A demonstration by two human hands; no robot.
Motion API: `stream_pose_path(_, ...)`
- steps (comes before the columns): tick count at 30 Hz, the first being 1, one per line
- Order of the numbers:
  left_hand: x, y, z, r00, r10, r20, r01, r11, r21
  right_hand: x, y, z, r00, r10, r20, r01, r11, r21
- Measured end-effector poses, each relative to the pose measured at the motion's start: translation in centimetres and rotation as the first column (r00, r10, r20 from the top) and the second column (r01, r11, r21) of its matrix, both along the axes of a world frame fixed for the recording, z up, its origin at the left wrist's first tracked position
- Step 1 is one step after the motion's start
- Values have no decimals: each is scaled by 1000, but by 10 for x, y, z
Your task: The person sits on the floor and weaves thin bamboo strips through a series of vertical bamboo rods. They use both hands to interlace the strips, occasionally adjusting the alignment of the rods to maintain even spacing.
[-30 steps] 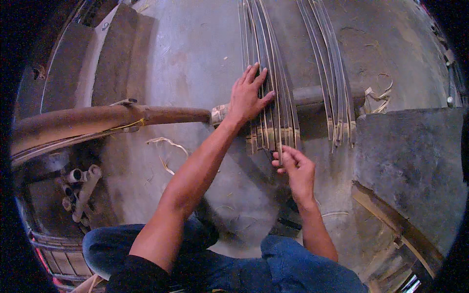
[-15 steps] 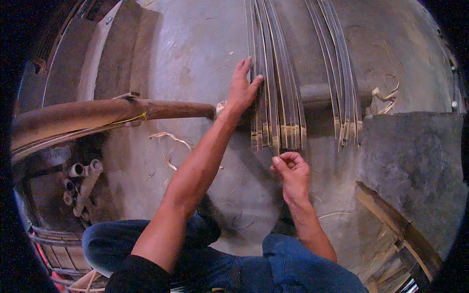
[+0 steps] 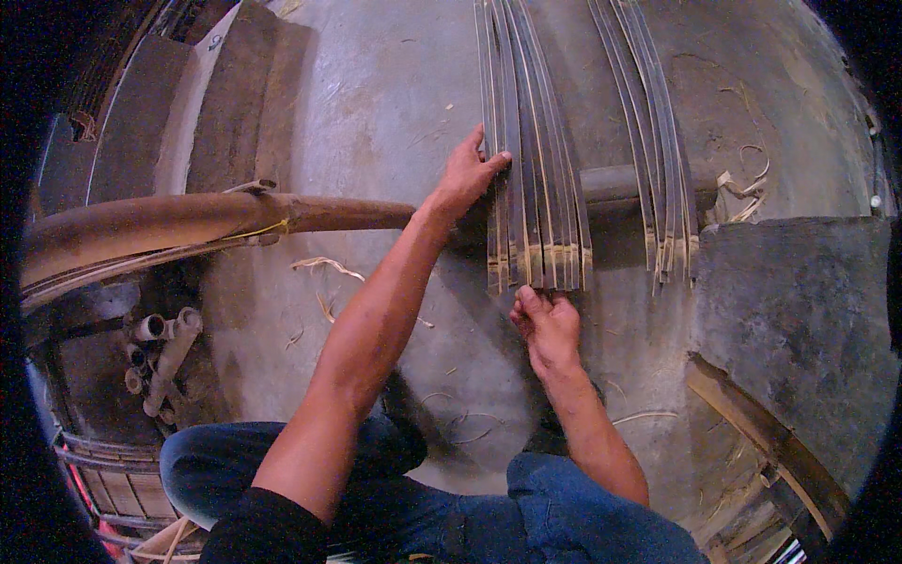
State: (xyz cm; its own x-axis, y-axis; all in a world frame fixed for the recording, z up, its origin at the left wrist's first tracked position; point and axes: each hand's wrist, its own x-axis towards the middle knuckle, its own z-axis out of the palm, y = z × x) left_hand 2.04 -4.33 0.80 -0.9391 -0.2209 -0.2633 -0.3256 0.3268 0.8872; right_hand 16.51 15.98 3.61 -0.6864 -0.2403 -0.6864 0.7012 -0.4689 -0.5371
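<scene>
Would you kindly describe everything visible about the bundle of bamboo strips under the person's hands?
The bundle of bamboo strips is a set of long, thin, dark slats with paler cut ends, lying side by side and fanning slightly. It runs from the top of the view down to ragged ends near the middle, crossing over a horizontal pole on the concrete floor. The left hand lies flat against its left edge; the right hand pinches at its lower ends. A second, similar bundle lies apart to the right.
</scene>
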Motion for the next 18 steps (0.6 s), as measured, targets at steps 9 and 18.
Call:
stream_pose_path(9, 0, 16, 30, 996, 27, 88, -35, 995, 90, 1, -1, -12, 997, -30, -72, 37, 995, 95)
stream_pose_path(18, 0, 6, 1, 993, 120, -2, -119, 979, -163, -2, -11, -11, 998, -4, -60, 8, 997, 74)
